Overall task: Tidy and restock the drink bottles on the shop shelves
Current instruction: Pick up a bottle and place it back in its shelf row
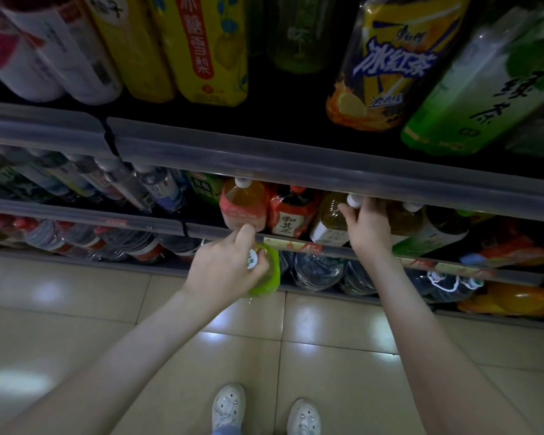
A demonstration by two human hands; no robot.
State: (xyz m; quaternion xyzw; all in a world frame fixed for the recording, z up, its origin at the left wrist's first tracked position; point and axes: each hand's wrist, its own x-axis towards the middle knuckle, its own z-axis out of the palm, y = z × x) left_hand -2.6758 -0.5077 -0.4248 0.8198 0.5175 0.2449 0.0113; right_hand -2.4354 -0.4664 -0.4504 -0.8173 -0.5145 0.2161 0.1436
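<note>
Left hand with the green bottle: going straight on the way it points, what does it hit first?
Probably the pink-label bottle, directly ahead of the left hand. The green bottle it holds might clip the shelf rail in front of that first; depth is unclear.

Dark shop shelves [296,164] carry crowded rows of drink bottles [244,205] above a tiled floor [76,309].

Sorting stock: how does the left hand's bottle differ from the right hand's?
The green-labelled bottle is off the shelf in the left hand; the amber bottle stands on it, gripped by the right hand. The first wears a green wrap, the second a white label. Both have white caps.
</note>
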